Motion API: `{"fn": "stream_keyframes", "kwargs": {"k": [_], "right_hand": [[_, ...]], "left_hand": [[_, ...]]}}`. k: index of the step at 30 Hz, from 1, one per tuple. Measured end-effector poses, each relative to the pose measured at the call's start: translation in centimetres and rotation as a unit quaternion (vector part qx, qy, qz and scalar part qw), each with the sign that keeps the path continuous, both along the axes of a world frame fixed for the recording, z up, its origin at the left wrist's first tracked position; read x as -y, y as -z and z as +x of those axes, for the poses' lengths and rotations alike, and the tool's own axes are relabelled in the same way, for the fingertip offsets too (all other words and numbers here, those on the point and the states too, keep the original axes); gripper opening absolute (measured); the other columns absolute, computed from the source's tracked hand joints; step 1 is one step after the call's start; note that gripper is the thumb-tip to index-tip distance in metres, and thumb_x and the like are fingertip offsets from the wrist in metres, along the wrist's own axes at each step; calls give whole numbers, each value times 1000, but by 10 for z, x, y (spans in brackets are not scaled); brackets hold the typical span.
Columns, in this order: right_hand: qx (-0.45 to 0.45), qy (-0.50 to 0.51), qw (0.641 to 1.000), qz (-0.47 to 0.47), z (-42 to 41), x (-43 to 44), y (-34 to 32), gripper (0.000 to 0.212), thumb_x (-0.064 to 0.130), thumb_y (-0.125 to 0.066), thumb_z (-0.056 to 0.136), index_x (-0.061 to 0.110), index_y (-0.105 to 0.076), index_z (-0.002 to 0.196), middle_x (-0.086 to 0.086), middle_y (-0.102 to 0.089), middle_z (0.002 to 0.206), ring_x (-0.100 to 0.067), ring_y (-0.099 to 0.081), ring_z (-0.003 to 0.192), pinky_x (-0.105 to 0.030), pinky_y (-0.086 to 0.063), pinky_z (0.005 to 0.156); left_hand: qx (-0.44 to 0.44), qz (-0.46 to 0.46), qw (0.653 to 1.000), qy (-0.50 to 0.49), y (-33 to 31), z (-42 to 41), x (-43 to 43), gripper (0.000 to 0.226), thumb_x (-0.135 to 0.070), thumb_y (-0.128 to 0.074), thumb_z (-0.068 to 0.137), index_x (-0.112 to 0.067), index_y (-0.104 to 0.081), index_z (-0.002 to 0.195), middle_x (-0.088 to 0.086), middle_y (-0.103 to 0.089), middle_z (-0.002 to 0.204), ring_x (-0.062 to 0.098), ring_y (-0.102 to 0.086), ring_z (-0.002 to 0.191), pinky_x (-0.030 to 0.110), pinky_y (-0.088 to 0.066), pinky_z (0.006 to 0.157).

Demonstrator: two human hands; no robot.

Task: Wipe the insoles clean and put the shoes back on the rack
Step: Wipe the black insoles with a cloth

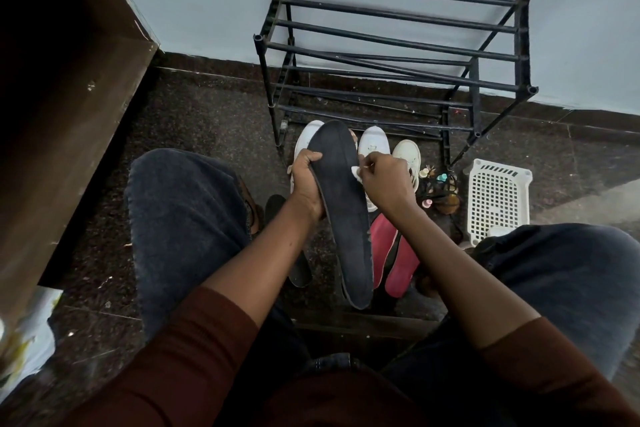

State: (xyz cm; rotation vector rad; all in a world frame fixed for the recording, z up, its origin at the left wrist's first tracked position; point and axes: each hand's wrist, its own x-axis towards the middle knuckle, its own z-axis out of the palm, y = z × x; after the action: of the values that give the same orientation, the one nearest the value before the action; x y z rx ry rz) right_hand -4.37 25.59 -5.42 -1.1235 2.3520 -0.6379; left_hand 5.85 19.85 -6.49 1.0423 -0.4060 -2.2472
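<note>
On my feed, the wiping step was in hand. My left hand (306, 180) gripped the dark insole (341, 211) by its left edge near the toe. It held the insole up over the floor between the knees, toe end pointing toward the rack (398, 45). My right hand (384, 184) pinched a small white cloth (356, 173) and pressed it to the insole's right edge, also near the toe.

The rack's bars carried no shoes that I could see. The white shoes (374, 144) stood on the floor just in front of it, partly hidden by the insole. Two pink insoles (394, 253) and another dark insole (298, 265) lay on the floor below.

I judged that most of the job lay ahead. The next move called for drawing the cloth down toward the heel, with the left grip firm so the soft insole did not fold.
</note>
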Motion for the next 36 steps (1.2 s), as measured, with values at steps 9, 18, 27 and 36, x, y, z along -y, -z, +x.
{"fn": "stream_keyframes", "kwargs": {"k": [9, 18, 27, 36], "right_hand": [[-50, -26, 997, -52, -1, 19, -9, 18, 14, -50, 91, 1, -61, 95, -23, -65, 90, -41, -57, 90, -37, -42, 69], [17, -72, 995, 65, 0, -8, -7, 11, 20, -59, 79, 17, -69, 83, -16, -64, 94, -35, -60, 89, -29, -42, 69], [-72, -17, 997, -27, -1, 16, -4, 17, 14, -48, 91, 2, -59, 99, -24, -64, 94, -41, -57, 90, -35, -37, 65], [-29, -148, 987, -52, 20, -9, 2, 17, 14, -56, 89, 7, -66, 100, -14, -68, 98, -30, -61, 93, -36, -46, 82]], "left_hand": [[13, -19, 999, 45, 6, -3, -4, 37, -23, -36, 89, -1, -64, 100, 16, -65, 90, 27, -62, 78, 31, -49, 76], [-75, 25, 996, 32, 19, -8, -3, 55, -40, -32, 98, 1, -63, 117, 22, -61, 121, 32, -58, 112, 43, -36, 109], [-74, 8, 995, 65, 20, -6, -12, 56, -39, -31, 100, -5, -75, 93, 14, -71, 93, 25, -68, 87, 33, -52, 86], [-43, 4, 994, 103, 31, -7, -3, 86, -66, -15, 93, 1, -68, 102, 18, -68, 101, 26, -66, 95, 35, -52, 91]]}}
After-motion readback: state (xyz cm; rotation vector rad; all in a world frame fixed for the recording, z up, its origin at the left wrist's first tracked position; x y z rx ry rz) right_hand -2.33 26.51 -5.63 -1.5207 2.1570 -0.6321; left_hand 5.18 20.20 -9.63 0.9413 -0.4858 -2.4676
